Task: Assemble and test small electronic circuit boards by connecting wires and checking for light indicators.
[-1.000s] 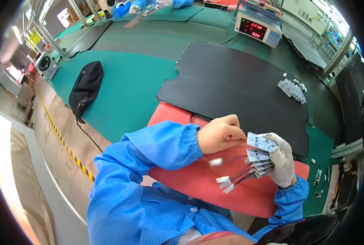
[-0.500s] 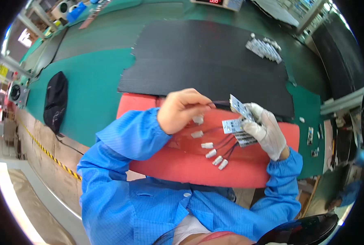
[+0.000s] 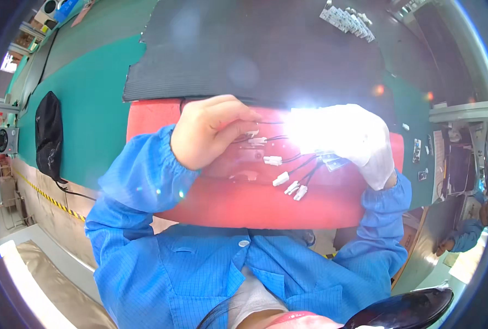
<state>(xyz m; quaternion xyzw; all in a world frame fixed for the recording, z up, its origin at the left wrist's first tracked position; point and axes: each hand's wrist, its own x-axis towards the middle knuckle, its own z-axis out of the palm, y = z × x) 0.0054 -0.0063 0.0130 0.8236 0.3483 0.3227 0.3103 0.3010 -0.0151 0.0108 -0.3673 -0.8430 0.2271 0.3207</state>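
My bare left hand (image 3: 211,129) is closed in a pinch at the end of a thin dark wire (image 3: 271,123). Whatever plug sits at its fingertips is hidden. In a white glove, my right hand (image 3: 359,142) grips a bunch of small circuit boards (image 3: 332,161). A very bright white light (image 3: 304,129) shines from the boards and washes out the glove's fingers. Dark wires trail from the bunch toward the left, ending in several white plugs (image 3: 273,160) over a red pad (image 3: 244,211).
Beyond the pad lies a black ribbed mat (image 3: 244,60) with a stack of circuit boards (image 3: 347,23) at its far right. A black pouch (image 3: 49,134) rests on the green table (image 3: 96,98). At the right edge, another person's hand (image 3: 445,247) shows.
A bright light has come on at the boards in my right hand. My left hand has shifted left in the picture, still pinching. The whole view has tilted, with the far table now cut off.
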